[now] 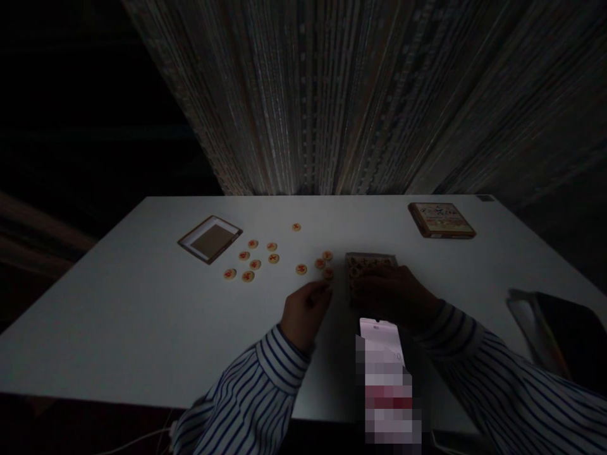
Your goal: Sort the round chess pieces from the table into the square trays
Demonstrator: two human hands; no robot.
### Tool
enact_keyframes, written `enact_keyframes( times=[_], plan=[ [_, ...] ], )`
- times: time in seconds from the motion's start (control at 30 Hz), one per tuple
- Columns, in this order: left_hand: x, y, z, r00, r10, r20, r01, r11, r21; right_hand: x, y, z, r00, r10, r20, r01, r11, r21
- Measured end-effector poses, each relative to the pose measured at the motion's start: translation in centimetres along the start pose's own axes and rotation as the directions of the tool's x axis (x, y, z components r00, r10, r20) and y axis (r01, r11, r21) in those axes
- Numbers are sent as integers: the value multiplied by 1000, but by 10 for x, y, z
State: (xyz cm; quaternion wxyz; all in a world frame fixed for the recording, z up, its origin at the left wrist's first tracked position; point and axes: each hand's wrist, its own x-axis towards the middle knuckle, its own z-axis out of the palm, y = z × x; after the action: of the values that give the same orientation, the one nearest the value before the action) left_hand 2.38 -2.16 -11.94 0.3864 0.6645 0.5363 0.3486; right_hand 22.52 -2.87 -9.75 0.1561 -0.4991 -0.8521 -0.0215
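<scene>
My left hand [307,314] hovers over the white table with its fingers curled together. Its fingertips are right beside a round Chinese chess piece [328,273]; whatever they may hold is hidden. My right hand [396,292] reaches across a shallow box [372,258] that holds rows of dark-looking round pieces. Deep shadow hides the fingertips of that hand. Near my left hand lie a few more pieces with red characters, among them one piece [301,269] a little apart. Further left is a loose group of several such pieces, including one chess piece [248,276].
An open tray-like lid [193,235] lies at the left. A flat printed box [442,220] sits at the back right. A lit phone [380,338] lies below the piece box, and a dark folder-like object [564,335] is at the right edge. A striped curtain [322,95] hangs behind the table.
</scene>
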Motion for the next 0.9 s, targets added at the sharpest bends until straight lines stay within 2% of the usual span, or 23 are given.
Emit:
enact_keyframes(
  times=[0.13,0.27,0.43,0.53,0.6,0.7,0.8,0.9],
  plan=[
    [-7,-7,-17,997,65,-39,-62,995,84,9,-1,3,999,-38,-39,38,999,-13],
    [-17,-15,-43,992,107,-69,-96,984,151,21,-7,5,995,-93,-43,94,996,8],
    [-22,-34,-94,972,91,-214,-42,973,225,49,-28,3,979,-189,76,187,982,35],
    [-17,-51,-126,945,97,-312,9,947,321,70,-46,6,963,-224,151,217,974,57],
    [-12,-59,-141,933,90,-347,60,915,398,82,-57,11,958,-237,163,228,971,73],
    [-3,-61,-149,954,62,-295,95,868,488,95,-69,20,955,-260,144,247,964,103],
    [7,-57,-143,985,22,-174,88,797,598,102,-76,26,950,-274,146,259,959,117],
    [17,-55,-133,996,-13,-91,72,727,683,103,-79,27,948,-277,154,262,959,111]
  ],
)
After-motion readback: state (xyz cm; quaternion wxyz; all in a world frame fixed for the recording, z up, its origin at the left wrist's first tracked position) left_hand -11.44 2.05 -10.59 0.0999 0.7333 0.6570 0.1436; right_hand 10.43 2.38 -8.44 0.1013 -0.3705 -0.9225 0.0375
